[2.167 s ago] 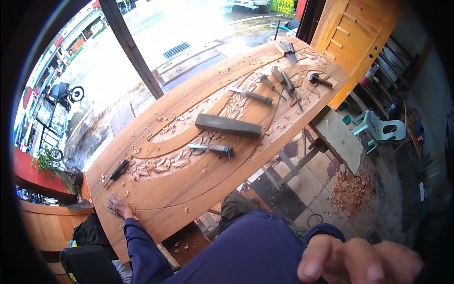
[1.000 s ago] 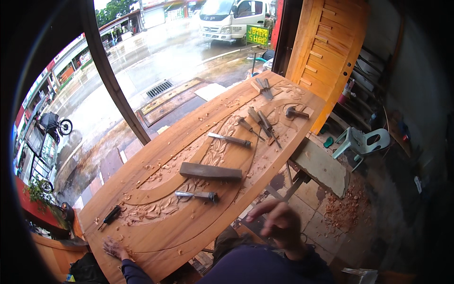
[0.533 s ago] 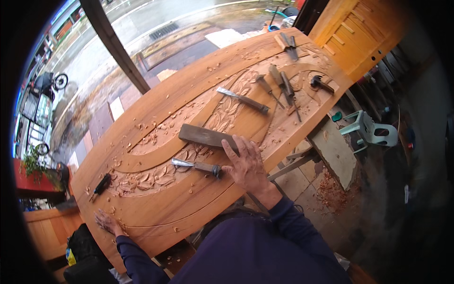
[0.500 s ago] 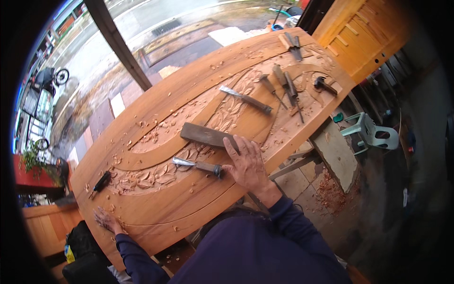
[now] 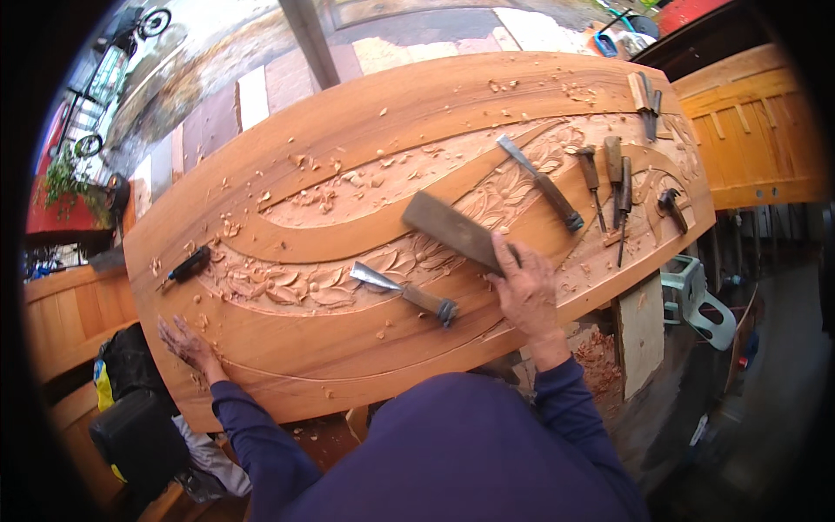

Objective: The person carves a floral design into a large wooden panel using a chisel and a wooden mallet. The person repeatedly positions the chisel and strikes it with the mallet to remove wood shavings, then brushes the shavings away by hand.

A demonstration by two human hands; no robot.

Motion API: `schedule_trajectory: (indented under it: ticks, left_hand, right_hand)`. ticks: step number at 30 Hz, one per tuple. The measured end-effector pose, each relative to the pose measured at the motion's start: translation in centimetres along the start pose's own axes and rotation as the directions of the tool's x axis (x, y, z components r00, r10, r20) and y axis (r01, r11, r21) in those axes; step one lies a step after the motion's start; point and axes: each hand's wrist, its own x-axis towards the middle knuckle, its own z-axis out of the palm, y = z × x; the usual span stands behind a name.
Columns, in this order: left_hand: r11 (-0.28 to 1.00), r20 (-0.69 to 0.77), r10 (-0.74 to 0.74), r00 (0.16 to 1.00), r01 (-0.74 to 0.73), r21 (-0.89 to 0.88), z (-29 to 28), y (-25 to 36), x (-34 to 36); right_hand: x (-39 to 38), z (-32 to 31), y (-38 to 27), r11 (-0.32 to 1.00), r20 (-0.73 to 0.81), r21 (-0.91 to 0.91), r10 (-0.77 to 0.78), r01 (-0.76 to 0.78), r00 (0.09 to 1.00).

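Observation:
A large wooden panel [image 5: 287, 352] with carved leaves and curved bands lies before me. My right hand [image 5: 529, 291] is closed around the near right end of a dark, flat wooden block [image 5: 452, 228], which slants up and left over the carving. Left of that hand lies a wide chisel [image 5: 422, 300] with a wooden handle. A second chisel [image 5: 544, 187] rests beyond the block. My left hand [image 5: 190, 348] lies flat on the panel's left end, fingers spread, holding nothing. Above it is a small black-handled tool [image 5: 187, 265].
Several carving tools [image 5: 615, 178] and a hammer [image 5: 671, 209] lie at the panel's right; more tools [image 5: 648, 104] are at its far right corner. Wood shavings are scattered about. A pale green plastic chair [image 5: 696, 300] stands at right, a black bag [image 5: 139, 439] at lower left.
The view has turned, so the panel sits more level. My right hand, with the wooden block, is farther from the near chisel. My left hand's fingers are spread wider.

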Motion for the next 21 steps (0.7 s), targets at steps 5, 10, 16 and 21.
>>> schedule_trajectory:
  ticks: [5,10,16,21]
  left_hand:
    - [0.995,0.021,-0.028,0.999,0.03,-0.096,1.2,0.1,-1.1]
    - [0.958,0.035,-0.116,0.993,0.121,-0.26,-0.8,-1.1,-0.3]
    - [0.697,0.129,-0.094,0.987,0.158,-0.7,-13.2,21.2,-5.8]
    - [0.671,0.147,0.325,0.934,-0.119,-0.732,-18.9,36.6,-13.9]
  right_hand:
    - [1.1,-0.4,5.0,1.0,-0.039,-0.011,-0.005,0.004,0.999]
    - [4.0,-2.3,7.8,0.974,-0.095,-0.18,-0.155,0.136,0.983]
    - [6.1,-2.4,11.0,0.992,0.0,0.023,-0.122,0.122,0.993]
    - [6.2,-1.0,14.7,0.991,-0.14,-0.066,-0.126,0.118,0.982]
